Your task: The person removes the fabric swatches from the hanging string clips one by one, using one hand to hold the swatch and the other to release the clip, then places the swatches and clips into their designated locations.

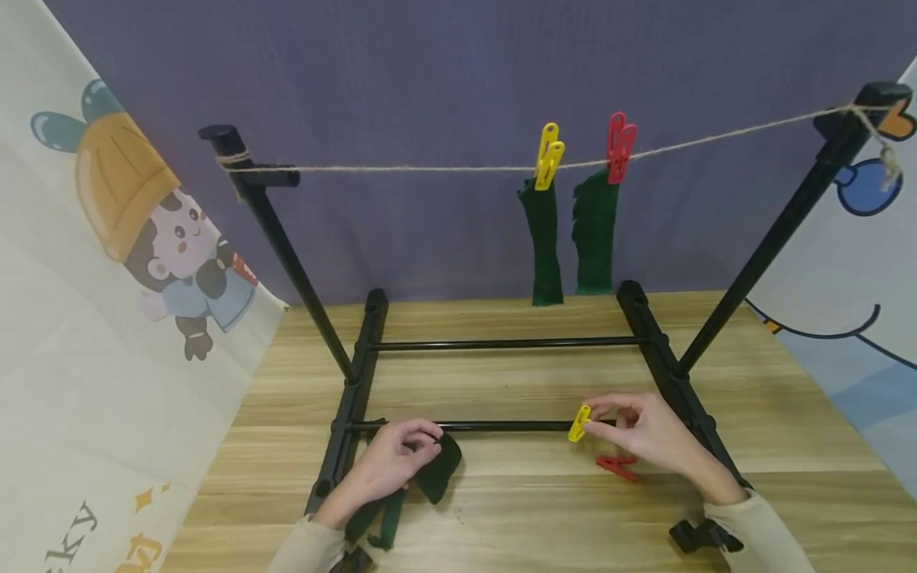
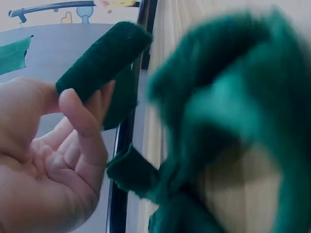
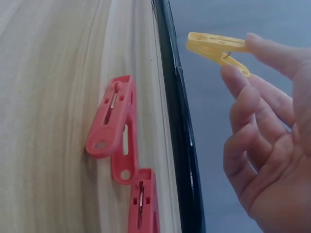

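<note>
My left hand [image 1: 394, 460] pinches a dark green cloth piece [image 2: 104, 60] between thumb and fingers, low at the left side of the black rack. More green cloth [image 2: 233, 111] lies close by, blurred in the left wrist view. With thumb and fingertips, my right hand [image 1: 648, 430] pinches a yellow clothespin [image 3: 216, 46] by its handle ends. On the wood below that hand are two red clothespins, one [image 3: 112, 121] above the other [image 3: 142, 206] in the right wrist view. Above, a yellow clothespin [image 1: 549, 159] and a red clothespin [image 1: 621, 151] each hold a green strip on the string.
The string [image 1: 401, 169] runs between the two slanted black posts [image 1: 286, 259] of the rack. Two thin crossbars [image 1: 501, 344] join its feet, the front one beside both hands. A purple-grey backdrop [image 1: 430, 87] rises behind the wooden table [image 1: 501, 501]; printed sheets flank both sides.
</note>
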`<state>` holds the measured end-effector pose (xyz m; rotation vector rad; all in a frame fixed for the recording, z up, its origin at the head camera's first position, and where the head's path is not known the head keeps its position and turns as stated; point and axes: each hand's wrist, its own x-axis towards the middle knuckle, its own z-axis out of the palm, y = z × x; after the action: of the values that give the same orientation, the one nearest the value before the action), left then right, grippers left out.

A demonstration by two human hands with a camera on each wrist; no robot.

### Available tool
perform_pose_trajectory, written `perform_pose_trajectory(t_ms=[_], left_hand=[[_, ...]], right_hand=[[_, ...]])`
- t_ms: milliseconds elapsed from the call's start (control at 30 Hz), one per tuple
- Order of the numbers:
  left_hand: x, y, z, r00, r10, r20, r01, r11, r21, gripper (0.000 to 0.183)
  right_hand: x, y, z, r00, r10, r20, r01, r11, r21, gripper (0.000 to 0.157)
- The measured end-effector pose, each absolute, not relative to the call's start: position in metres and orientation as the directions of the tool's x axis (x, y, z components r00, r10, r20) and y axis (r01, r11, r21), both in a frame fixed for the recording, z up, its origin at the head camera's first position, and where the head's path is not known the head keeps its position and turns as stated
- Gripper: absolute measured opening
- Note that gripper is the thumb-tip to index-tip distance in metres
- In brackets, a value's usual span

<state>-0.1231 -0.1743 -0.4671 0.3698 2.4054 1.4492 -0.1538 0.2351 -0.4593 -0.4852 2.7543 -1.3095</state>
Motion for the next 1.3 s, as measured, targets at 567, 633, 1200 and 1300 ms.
perform_pose_trajectory(t_ms=[567,633,1200,1300], left_hand=[[-0.119,-0.172,-0.476,-0.949,0.296,-0.105,0.061,0.501,0.863,0.018],[-0.118,-0.172,-0.477,-0.953,0.285,-0.101,0.065,0.521,0.851,0.017],[-0.11,-0.173,-0.478,-0.965,0.24,-0.106,0.119,0.76,0.639,0.014],[-0.11,-0.173,-0.477,-0.964,0.237,-0.123,0.102,0.751,0.652,0.012]], right_hand=[[-0.153,0.24,-0.468,-0.95,-0.311,0.02,-0.209,0.587,-0.782,0.03],[-0.152,0.241,-0.47,-0.948,-0.319,0.008,-0.205,0.587,-0.784,0.03],[-0.15,0.248,-0.475,-0.927,-0.371,-0.053,-0.18,0.565,-0.805,0.034],[-0.15,0.247,-0.476,-0.925,-0.373,-0.075,-0.165,0.572,-0.804,0.034]])
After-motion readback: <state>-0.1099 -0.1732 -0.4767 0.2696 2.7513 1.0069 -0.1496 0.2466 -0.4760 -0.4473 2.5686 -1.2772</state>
